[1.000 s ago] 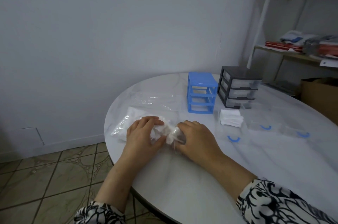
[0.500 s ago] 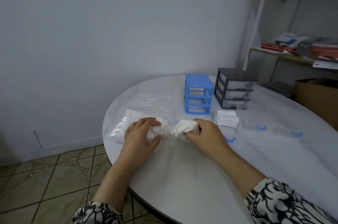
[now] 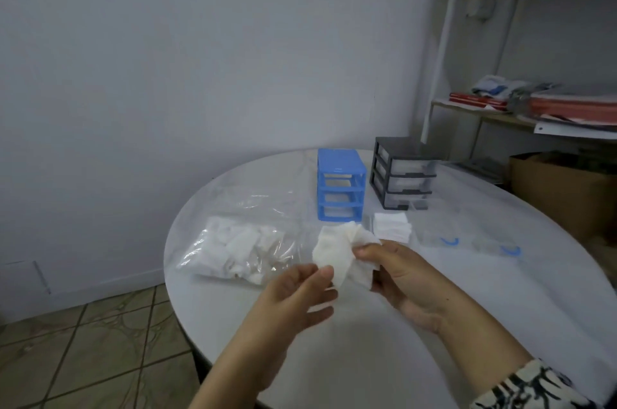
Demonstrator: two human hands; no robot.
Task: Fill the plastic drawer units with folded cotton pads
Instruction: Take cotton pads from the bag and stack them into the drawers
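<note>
The cotton pad [image 3: 337,253] hangs between both hands, pinched by the left hand [image 3: 300,296] fingertips below and the right hand [image 3: 400,275] thumb beside.

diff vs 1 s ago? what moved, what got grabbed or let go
Both hands came up off the bag of pads. The right hand pulled a cotton pad out toward the right and lifted it; the left hand let go of the bag and now pinches the pad's lower edge too. Unchanged: bag on the table, blue drawer unit, black drawer unit, stack of folded pads.
</note>
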